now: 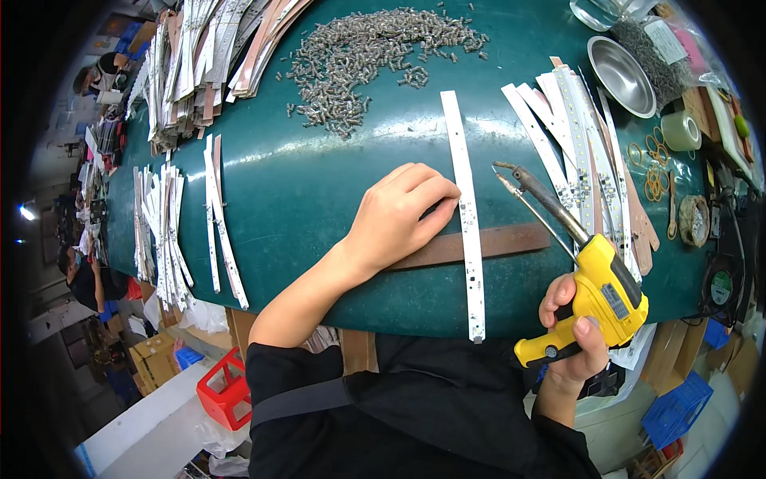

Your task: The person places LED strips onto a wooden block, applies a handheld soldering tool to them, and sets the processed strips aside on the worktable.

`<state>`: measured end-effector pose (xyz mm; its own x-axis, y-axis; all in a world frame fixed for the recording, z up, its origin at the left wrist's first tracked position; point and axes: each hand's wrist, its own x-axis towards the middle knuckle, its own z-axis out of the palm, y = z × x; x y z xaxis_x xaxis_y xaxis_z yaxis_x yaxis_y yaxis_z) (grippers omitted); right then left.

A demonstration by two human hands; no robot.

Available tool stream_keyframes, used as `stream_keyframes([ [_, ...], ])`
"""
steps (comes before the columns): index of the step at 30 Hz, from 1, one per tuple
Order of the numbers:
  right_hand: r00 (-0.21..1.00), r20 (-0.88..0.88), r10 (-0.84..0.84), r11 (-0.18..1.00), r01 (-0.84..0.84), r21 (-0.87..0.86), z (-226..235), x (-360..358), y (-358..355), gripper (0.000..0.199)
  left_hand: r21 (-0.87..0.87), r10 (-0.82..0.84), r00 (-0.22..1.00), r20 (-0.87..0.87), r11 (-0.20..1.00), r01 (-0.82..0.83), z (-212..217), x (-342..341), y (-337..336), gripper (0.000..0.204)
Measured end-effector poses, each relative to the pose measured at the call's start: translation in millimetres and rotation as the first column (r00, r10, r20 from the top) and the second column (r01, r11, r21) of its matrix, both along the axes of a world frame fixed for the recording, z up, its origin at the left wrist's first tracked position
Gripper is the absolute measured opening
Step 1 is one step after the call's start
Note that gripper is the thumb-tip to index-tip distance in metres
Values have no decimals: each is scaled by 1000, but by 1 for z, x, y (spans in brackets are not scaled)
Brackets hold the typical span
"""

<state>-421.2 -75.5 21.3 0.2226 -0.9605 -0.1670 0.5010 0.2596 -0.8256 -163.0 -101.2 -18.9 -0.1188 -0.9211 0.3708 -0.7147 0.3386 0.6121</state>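
- The white LED strip [466, 263] lies in front of you on the green table [295, 199], pointing away from you, with its near end at the table's edge.
- A flat brown bar [515, 241] lies crossways under the strip.
- Your left hand [399, 211] is just left of the strip. Its fingers are bent, and the thumb and pointing finger come close together at the strip's left edge. You cannot tell from here if they pinch it.
- Your right hand [586, 359] is to the right of the strip's near end. Its fingers and thumb are wrapped around the handle of a yellow soldering gun [610, 295].
- The gun's hot-end tip [504, 166] points at the strip from its right side, near but apart.
- Lots of tiny silver metal parts [359, 68] lie in a heap past the strip's far end, to the left.
- To the right of the strip is a fan of more LED strips [586, 136]. Farther right are a shiny metal bowl [622, 76], a roll of clear tape [681, 131] and some rubber bands [657, 182].
- Well left of the strip lie two loose strips [218, 215], and beyond them a messy bunch [166, 231].
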Motion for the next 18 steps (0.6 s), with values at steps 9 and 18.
stream_keyframes([
  [9,1000,-10,5,1000,-5,-7,-2,-3,1,65,-133,-48,969,241,988,82,0,-1,1,17],
  [18,1000,1,10,1000,-10,10,-1,-4,2,62,-151,-46,985,164,986,71,-4,-4,0,18],
])
